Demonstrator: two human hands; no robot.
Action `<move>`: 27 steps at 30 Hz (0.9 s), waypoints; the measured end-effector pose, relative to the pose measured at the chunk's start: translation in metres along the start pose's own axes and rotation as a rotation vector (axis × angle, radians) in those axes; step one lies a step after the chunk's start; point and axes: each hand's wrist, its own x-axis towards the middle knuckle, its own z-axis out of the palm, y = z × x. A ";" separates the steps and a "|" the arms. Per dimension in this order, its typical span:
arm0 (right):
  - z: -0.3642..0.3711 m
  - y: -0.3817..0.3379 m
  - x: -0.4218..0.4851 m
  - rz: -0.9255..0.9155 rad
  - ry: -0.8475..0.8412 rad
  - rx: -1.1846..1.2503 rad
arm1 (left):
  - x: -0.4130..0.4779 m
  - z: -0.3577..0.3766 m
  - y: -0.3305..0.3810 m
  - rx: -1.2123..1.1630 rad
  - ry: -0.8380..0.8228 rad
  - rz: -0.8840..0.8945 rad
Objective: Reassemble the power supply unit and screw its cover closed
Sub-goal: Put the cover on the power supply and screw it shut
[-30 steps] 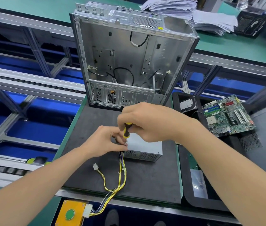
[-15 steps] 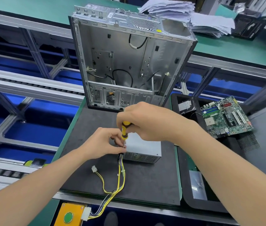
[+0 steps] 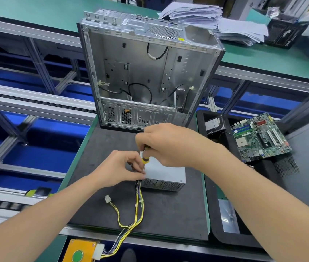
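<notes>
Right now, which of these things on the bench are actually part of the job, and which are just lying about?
In use: grey metal power supply box; its yellow-and-black cable bundle; yellow-handled screwdriver, gripped by the right hand, shaft pinched by the left hand.
Lying about: open silver computer case; green motherboard; stack of white papers; orange box with green button.

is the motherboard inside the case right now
No, the motherboard lies on the black tray right of the case, which holds only loose cables.
</notes>
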 end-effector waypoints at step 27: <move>0.004 0.005 0.009 0.091 0.119 0.169 | 0.004 -0.001 0.001 0.010 -0.047 -0.037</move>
